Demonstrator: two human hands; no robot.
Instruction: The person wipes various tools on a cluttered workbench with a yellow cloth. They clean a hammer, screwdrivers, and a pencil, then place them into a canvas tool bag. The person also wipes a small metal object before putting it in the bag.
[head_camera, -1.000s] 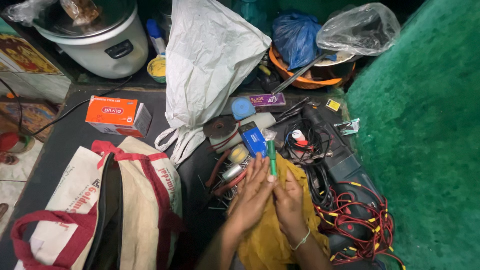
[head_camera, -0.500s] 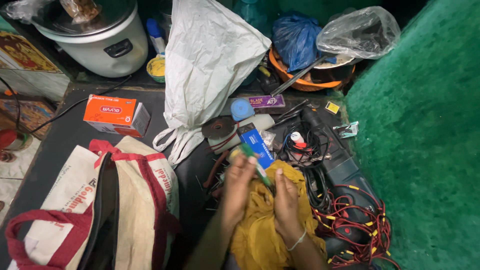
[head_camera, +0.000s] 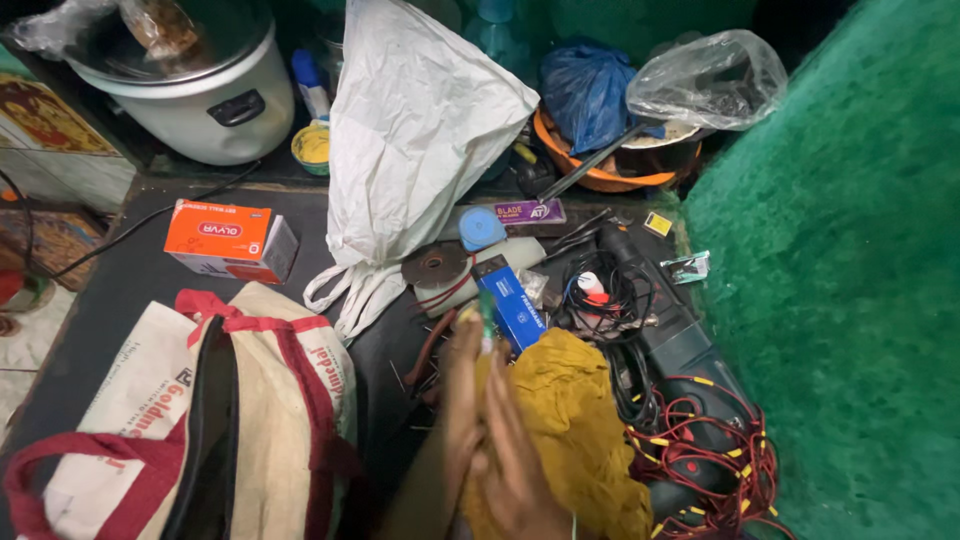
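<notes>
A small green stick-like thing (head_camera: 487, 318), perhaps a pen or marker, stands nearly upright at the fingertips, its top pointing to twelve o'clock. At its four o'clock a mustard-yellow cloth (head_camera: 575, 430) lies crumpled in a heap. A flat blue box (head_camera: 512, 298) lies tilted just at its one o'clock.

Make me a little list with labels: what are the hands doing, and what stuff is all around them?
left hand: left hand raised, its fingers at a small green stick-like item; grip blurred
right hand: right hand pressed close to the left, against the yellow cloth
just beyond: blue box, round grey disc
right side: red wires, black cables, green mat
left side: cream bag with red handles, orange box
back: white cloth bag, rice cooker, orange bowl
</notes>
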